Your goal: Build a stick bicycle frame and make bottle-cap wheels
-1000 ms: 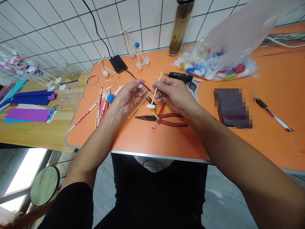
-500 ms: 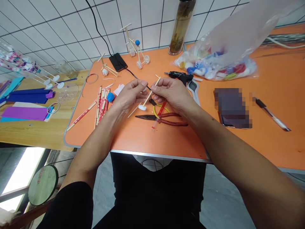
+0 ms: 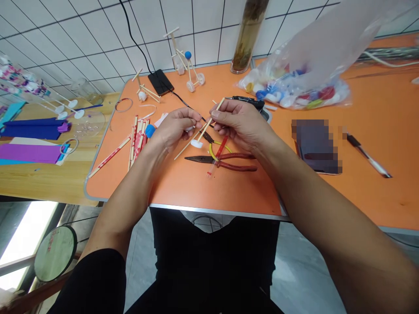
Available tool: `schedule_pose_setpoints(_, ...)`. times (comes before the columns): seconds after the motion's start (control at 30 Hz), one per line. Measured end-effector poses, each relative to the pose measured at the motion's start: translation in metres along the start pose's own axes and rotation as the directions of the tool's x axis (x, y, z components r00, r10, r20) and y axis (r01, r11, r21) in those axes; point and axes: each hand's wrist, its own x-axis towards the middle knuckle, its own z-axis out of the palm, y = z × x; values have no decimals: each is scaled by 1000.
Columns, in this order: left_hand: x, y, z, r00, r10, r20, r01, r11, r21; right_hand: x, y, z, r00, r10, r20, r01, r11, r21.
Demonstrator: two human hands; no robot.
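My right hand (image 3: 240,120) pinches a thin wooden stick (image 3: 209,124) that slants down to a white round cap (image 3: 196,143) at its lower end. Close by on the left, my left hand (image 3: 183,124) has its thumb and fingers closed around a small white piece, mostly hidden, that looks like another round cap. A second thin stick (image 3: 181,152) runs out below the left fingers; whether it joins the first is unclear. Under the hands lie red-handled pliers (image 3: 225,161), a yellow-handled cutter (image 3: 212,150) and a clear tube with a red part (image 3: 220,152).
Red-wrapped sticks (image 3: 139,141) and a blue ball (image 3: 150,131) lie left. Small stick models (image 3: 190,72), a black power bank (image 3: 160,82) and a tall bottle (image 3: 247,39) stand behind. A glue gun (image 3: 248,102), bag of caps (image 3: 297,91), phone (image 3: 317,148) and pen (image 3: 368,155) lie right.
My left hand has drawn slightly away from the stick, to the left. The right hand still holds the stick, tilted a little more, its top end raised. The whole view has shifted slightly.
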Motion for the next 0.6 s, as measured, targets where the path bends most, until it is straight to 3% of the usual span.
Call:
schedule_pose_setpoints(0.13,-7,1,5,994,31,105,-43,992,120,0,3,3,1000,-28,9,29,996,-79)
schedule_pose_setpoints(0.37,-7,1,3,994,43,103,-58,988,146,-1,5,10,1000,-15,4,15,988,-157)
schedule_pose_setpoints(0.5,-2,2,-2,999,50,19,-51,998,42,-3,-13,3,992,-88,-90,63,967,-249)
schedule_pose_setpoints(0.6,2,5,-6,996,50,-77,-52,999,-12,-4,-33,-11,959,-209,-193,141,938,-317)
